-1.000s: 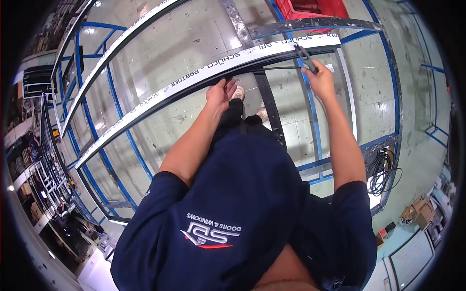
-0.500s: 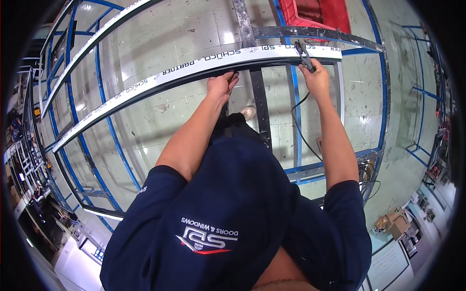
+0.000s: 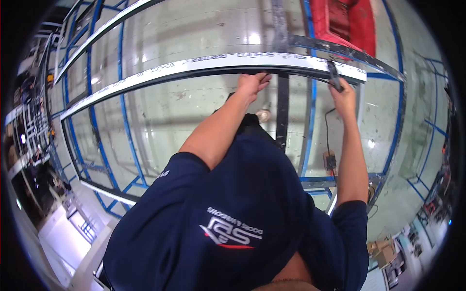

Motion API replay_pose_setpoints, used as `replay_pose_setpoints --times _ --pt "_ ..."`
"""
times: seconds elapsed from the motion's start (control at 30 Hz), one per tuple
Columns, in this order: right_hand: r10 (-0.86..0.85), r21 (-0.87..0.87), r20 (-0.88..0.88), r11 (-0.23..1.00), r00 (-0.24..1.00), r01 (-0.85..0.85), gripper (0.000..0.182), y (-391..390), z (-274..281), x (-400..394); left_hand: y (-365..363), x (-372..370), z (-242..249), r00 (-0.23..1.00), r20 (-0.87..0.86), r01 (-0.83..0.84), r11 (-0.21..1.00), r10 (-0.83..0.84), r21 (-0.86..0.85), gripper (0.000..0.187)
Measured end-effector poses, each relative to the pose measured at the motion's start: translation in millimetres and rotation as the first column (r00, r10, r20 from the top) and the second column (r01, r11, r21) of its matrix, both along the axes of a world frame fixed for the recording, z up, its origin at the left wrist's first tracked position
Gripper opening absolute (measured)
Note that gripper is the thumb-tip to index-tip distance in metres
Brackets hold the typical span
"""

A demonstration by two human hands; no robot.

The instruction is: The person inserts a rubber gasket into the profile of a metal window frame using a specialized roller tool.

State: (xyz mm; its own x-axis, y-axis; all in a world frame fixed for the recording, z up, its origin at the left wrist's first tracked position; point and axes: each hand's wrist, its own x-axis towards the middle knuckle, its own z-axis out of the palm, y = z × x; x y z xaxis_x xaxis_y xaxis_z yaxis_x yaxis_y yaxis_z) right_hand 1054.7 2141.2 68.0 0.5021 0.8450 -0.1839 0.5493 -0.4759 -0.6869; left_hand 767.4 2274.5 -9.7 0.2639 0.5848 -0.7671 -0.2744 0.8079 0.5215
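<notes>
A long white-faced frame bar (image 3: 233, 60), printed with lettering, crosses the view in front of me. A black strip (image 3: 204, 72) runs along its near edge. My left hand (image 3: 251, 86) touches that edge near the middle, its fingers loosely stretched toward the right. My right hand (image 3: 344, 97) is closed round a dark plier-like hand tool (image 3: 333, 73), its head pointing away over the bar's right end. A loose length of black strip meets the right hand from the left; whether the fingers also hold it is hidden. A thin black cord (image 3: 327, 131) hangs just below this hand.
Blue and dark metal stands (image 3: 283, 111) support the frame. A red crate (image 3: 364, 24) lies beyond the bar's right end. On the floor (image 3: 194, 102) below, a small dark box (image 3: 330, 160) sits near the cord. Cardboard boxes (image 3: 383, 254) stand at lower right.
The view has shifted, so the bar and stands appear further right and lower. My left hand has slid a little along the bar's edge. The right hand still grips the tool.
</notes>
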Motion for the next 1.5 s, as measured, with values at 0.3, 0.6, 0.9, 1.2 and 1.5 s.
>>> replay_pose_setpoints --times 0.3,0.6,0.9,1.2,1.5 --pt "0.013 -0.002 -0.045 1.000 0.999 -0.013 0.012 2.2 3.3 2.6 6.2 -43.0 -5.1 1.000 0.012 0.003 1.000 -0.003 0.020 0.024" --pt "0.010 -0.010 -0.122 1.000 0.993 -0.011 0.012 7.1 -4.3 -0.3 24.8 -157.8 8.4 0.997 0.044 -0.069 0.993 0.065 0.093 0.033" --pt "0.035 -0.045 0.019 0.998 0.999 -0.034 0.016 8.5 18.0 7.6 25.7 -127.5 5.9 0.977 0.062 -0.208 0.977 0.206 0.033 0.019" --pt "-0.061 -0.165 0.098 0.983 0.993 0.077 0.021 3.4 1.2 11.7 28.1 -97.7 10.6 0.994 -0.050 -0.096 0.994 0.099 0.054 0.019" --pt "-0.104 -0.120 0.091 0.986 0.990 0.114 0.018 2.7 14.7 4.1 25.0 -72.2 9.2 0.988 -0.101 -0.110 0.993 0.113 0.035 0.017"
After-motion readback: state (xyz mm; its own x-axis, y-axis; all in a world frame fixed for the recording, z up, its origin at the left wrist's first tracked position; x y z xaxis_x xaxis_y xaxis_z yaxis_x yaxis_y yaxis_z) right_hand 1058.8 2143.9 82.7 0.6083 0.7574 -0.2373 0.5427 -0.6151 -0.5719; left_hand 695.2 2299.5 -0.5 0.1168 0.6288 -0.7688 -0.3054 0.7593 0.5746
